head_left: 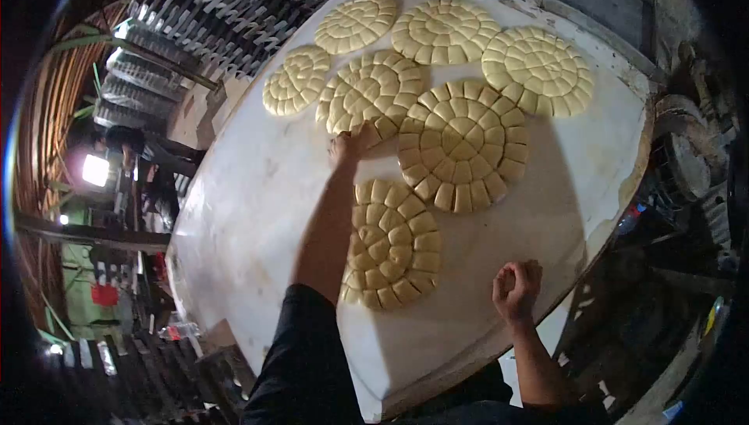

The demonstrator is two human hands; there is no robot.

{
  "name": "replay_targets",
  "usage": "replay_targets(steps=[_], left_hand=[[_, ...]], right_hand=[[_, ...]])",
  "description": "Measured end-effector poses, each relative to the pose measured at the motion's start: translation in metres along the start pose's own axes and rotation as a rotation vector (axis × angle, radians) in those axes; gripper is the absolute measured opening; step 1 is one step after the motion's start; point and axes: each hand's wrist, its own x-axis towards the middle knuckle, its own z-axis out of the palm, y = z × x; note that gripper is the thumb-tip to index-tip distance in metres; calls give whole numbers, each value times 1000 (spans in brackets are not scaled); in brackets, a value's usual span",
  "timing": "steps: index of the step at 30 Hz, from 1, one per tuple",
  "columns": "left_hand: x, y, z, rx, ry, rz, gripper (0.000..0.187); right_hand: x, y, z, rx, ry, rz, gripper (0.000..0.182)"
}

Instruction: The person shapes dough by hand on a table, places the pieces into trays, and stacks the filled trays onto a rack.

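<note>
Several flat rounds of pale yellow dough, cut in rings of small blocks, lie on the white tabletop. My left hand [351, 142] reaches to the near edge of a middle-left dough round [373, 91], its fingers bent against an edge piece of dough [385, 126]. To the right of that lies a large dough round [463, 144], its outer blocks slightly spread apart. Under my left forearm, a nearer dough round [390, 245] is partly hidden. My right hand [517, 288] is curled closed above the table's right front edge, apart from the dough, with nothing visible in it.
More dough rounds [538, 71] lie along the far side of the white table [257, 183]. A dark framed panel [599, 5] adjoins the table's far right corner. Stacked dark slats [226, 11] stand beyond. A person [129, 148] is at the left, near a bright lamp [96, 170].
</note>
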Motion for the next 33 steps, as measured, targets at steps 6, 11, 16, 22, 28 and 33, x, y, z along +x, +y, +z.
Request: replay_targets(steps=[6, 11, 16, 22, 28, 33], left_hand=[[-41, 29, -42, -1364, -646, -538, 18], [-30, 28, -14, -1087, -473, -521, 27], [-92, -9, -43, -1038, -607, -485, 25], [-211, -88, -47, -1021, -512, -454, 30], [-415, -185, -117, -742, -421, 194, 42], [-495, -321, -174, -824, -212, 613, 46]], right_hand=[[2, -5, 4, -20, -24, 14, 10], [-4, -2, 3, 0, -31, 59, 7], [-4, -4, 0, 9, 12, 22, 7], [-10, -7, 8, 97, -1, -64, 13], [-121, -139, 42, 1168, -551, 196, 39], [-242, -272, 49, 1261, -402, 302, 37]])
